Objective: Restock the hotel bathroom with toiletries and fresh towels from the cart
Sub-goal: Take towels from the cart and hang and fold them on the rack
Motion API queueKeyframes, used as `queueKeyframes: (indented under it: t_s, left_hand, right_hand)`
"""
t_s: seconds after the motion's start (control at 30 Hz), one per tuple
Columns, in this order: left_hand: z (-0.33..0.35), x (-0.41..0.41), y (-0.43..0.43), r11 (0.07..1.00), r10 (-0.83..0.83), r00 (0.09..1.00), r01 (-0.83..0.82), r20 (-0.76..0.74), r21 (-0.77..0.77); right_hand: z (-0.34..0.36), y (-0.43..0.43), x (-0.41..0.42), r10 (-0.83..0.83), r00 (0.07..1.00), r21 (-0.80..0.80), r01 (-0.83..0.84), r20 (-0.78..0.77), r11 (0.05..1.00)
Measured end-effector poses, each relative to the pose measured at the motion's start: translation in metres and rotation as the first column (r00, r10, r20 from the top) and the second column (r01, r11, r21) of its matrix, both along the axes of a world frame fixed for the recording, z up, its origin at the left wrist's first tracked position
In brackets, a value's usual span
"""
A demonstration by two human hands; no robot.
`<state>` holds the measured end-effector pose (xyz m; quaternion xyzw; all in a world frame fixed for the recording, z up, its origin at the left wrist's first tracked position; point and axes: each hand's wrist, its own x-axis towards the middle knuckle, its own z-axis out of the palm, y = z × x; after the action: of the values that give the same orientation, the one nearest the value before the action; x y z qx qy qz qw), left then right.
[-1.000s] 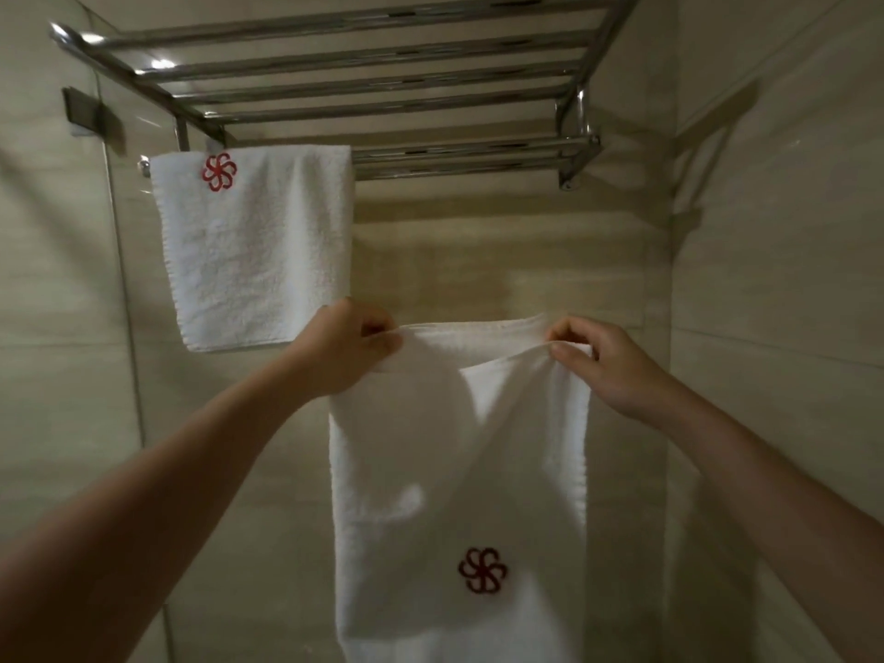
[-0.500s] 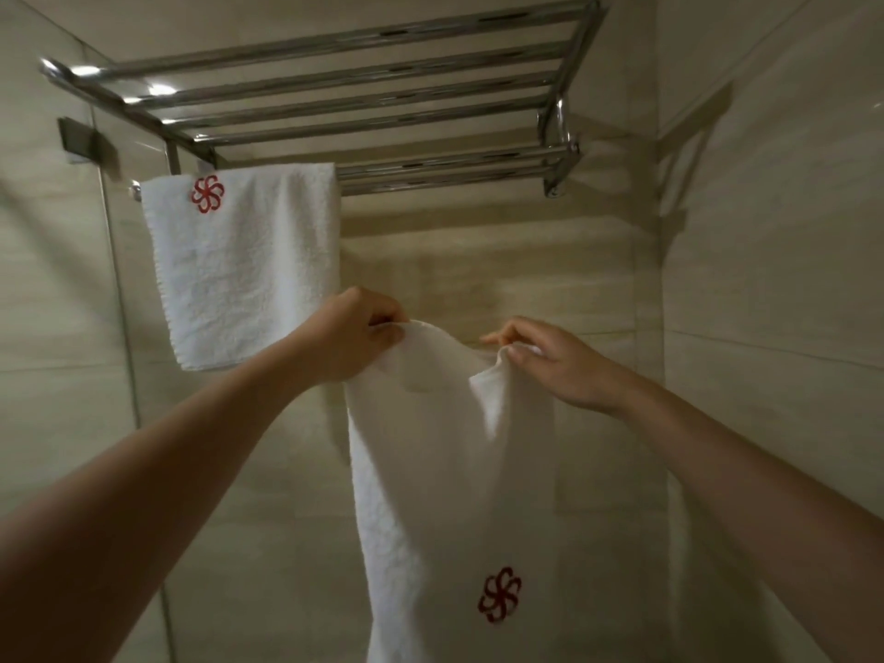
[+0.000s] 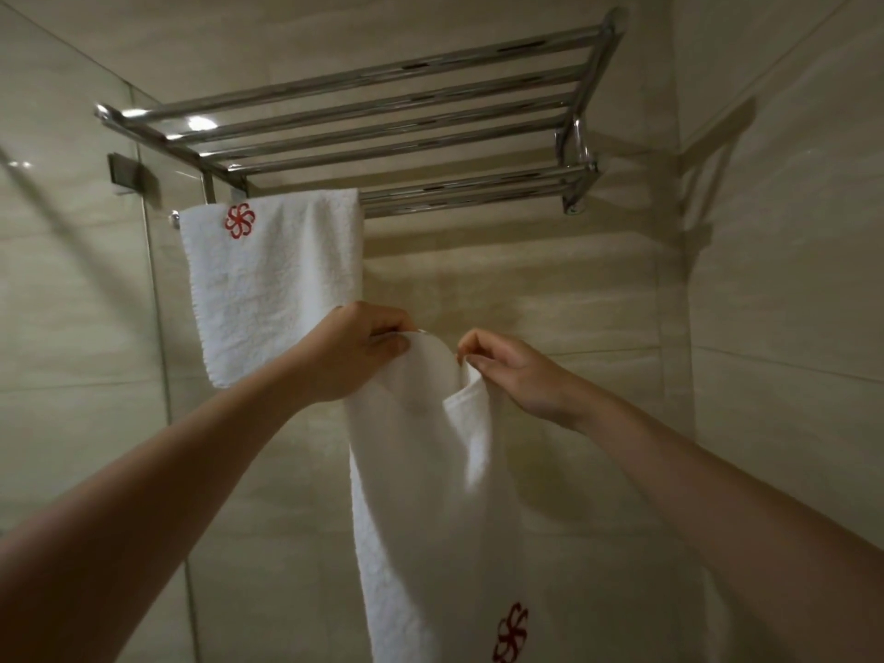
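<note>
Below the rack, left hand and right hand pinch the towel — hanging lengthwise, straight down.

Glossy beige tiled walls meet in a corner; a clear glass shower panel stands left, lamp glare on a chrome wall rack.
</note>
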<state>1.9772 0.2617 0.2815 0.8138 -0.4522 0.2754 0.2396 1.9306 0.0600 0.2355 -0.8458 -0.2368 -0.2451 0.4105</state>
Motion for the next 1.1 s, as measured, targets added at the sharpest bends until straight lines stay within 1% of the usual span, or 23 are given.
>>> queueKeyframes:
  t_s: [0.07, 0.13, 0.23, 0.33, 0.43, 0.5, 0.6, 0.7, 0.87, 0.93, 1.03, 1.1]
  left_hand:
    - [0.001, -0.001, 0.002, 1.0, -0.002, 1.0, 0.002, 0.008, 0.016]
    - [0.001, 0.001, 0.004, 0.999, 0.0, 1.0, 0.0, 0.018, 0.033]
    - [0.001, 0.006, 0.008, 1.0, 0.02, 1.0, -0.021, 0.019, 0.02]
    - [-0.001, 0.008, 0.012, 0.999, 0.034, 0.999, -0.034, 0.009, 0.0]
    - [-0.005, 0.012, 0.018, 0.998, 0.056, 0.998, -0.056, -0.011, -0.011]
    - [-0.005, 0.015, 0.022, 0.998, 0.063, 0.998, -0.064, -0.026, -0.019]
    - [-0.004, 0.016, 0.023, 0.999, 0.042, 0.998, -0.043, -0.044, -0.018]
    - [-0.001, 0.018, 0.025, 0.999, 0.046, 0.998, -0.047, -0.037, -0.025]
    - [0.001, 0.022, 0.032, 0.994, 0.083, 0.996, -0.084, -0.025, -0.074]
    - [-0.001, 0.024, 0.033, 0.994, 0.093, 0.995, -0.094, -0.017, -0.056]
    - [-0.004, 0.025, 0.033, 0.996, 0.094, 0.995, -0.094, -0.013, -0.009]
    - [-0.005, 0.027, 0.032, 0.995, 0.099, 0.995, -0.099, -0.018, -0.004]
  right_hand:
    - [-0.001, 0.008, 0.003, 0.049, 0.999, 0.061, -0.05, 0.024, 0.997]
    - [0.0, 0.013, 0.003, 0.072, 0.995, 0.084, -0.077, 0.065, 0.994]
    - [0.001, 0.017, 0.002, 0.101, 0.991, 0.07, -0.108, 0.093, 0.992]
    - [-0.003, 0.015, 0.0, 0.059, 0.991, 0.018, -0.061, 0.117, 0.998]
    - [-0.011, 0.011, -0.003, 0.001, 0.968, -0.032, 0.007, 0.252, 0.999]
    - [-0.016, 0.011, -0.007, 0.008, 0.941, -0.076, 0.019, 0.338, 0.997]
    - [-0.017, 0.017, -0.011, 0.049, 0.94, -0.093, -0.019, 0.338, 0.996]
    - [-0.014, 0.02, -0.008, 0.047, 0.949, -0.103, -0.015, 0.312, 0.995]
    - [-0.02, 0.001, -0.002, -0.074, 0.957, -0.089, 0.102, 0.279, 0.991]
    - [-0.016, -0.009, -0.006, -0.128, 0.948, -0.132, 0.172, 0.293, 0.976]
    - [-0.002, -0.02, -0.012, -0.174, 0.915, -0.227, 0.268, 0.363, 0.936]
    - [0.006, -0.028, -0.013, -0.186, 0.874, -0.294, 0.341, 0.448, 0.893]
